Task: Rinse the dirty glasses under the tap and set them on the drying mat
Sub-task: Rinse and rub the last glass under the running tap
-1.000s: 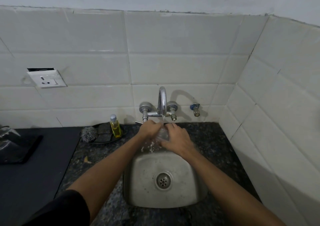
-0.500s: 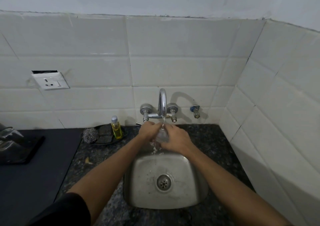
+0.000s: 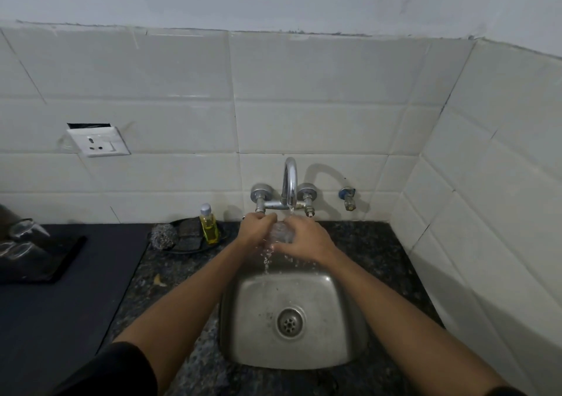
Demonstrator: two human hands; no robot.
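Head view: both hands were together under the tap (image 3: 289, 183), the left hand (image 3: 254, 230) and the right hand (image 3: 305, 240) wrapped round a clear glass (image 3: 281, 232) held over the far edge of the sink (image 3: 243, 328). Water ran from the spout onto the glass and fell in broken drops into the basin. Against the frames from the second before, the grip and the position of the glass were much the same; the spill below the hands had lengthened into a thin stream, and the camera had tipped slightly. Judgement: rinsing was under way, not finished, with no move yet toward the drying mat (image 3: 42, 262). The mat lay at the far left on the dark counter, with other clear glasses (image 3: 21, 237) on it, blurred. A soap bottle (image 3: 208, 224) and a steel scrubber (image 3: 162, 235) stood just left of the tap.
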